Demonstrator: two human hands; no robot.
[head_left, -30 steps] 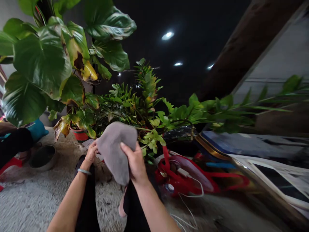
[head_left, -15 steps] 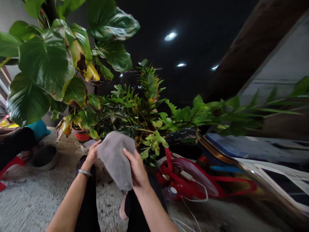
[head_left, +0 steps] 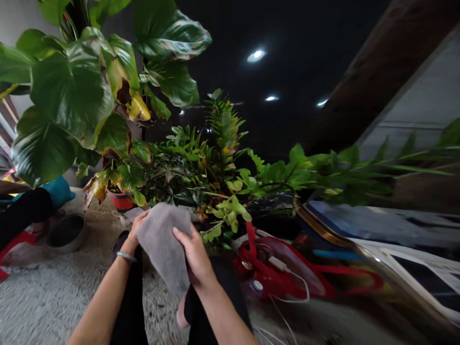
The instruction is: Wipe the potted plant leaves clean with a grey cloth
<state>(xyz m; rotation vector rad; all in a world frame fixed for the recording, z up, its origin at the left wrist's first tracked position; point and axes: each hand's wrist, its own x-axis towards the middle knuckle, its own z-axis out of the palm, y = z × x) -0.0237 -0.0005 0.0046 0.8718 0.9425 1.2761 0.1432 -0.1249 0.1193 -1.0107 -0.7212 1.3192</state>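
Note:
A grey cloth (head_left: 165, 244) hangs between my two hands, above my knees. My left hand (head_left: 135, 230) grips its left edge, with a pale bracelet on the wrist; part of the fingers is behind the cloth. On the right side, my right hand (head_left: 196, 254) pinches the cloth with the thumb on top and the other fingers mostly hidden beneath. The cloth's lower end droops to a point near my right leg.
Leafy plants (head_left: 223, 191) stand ahead, one in a red pot (head_left: 121, 201). A metal bowl (head_left: 66, 233) sits at left near another person's leg (head_left: 27, 211). To the right lie a red bag (head_left: 273, 268), a white cable (head_left: 307, 287) and stacked flat items (head_left: 406, 254).
My right hand has moved a little left and down with its side of the cloth. The cloth has shifted left and its lower end now hangs more narrowly.

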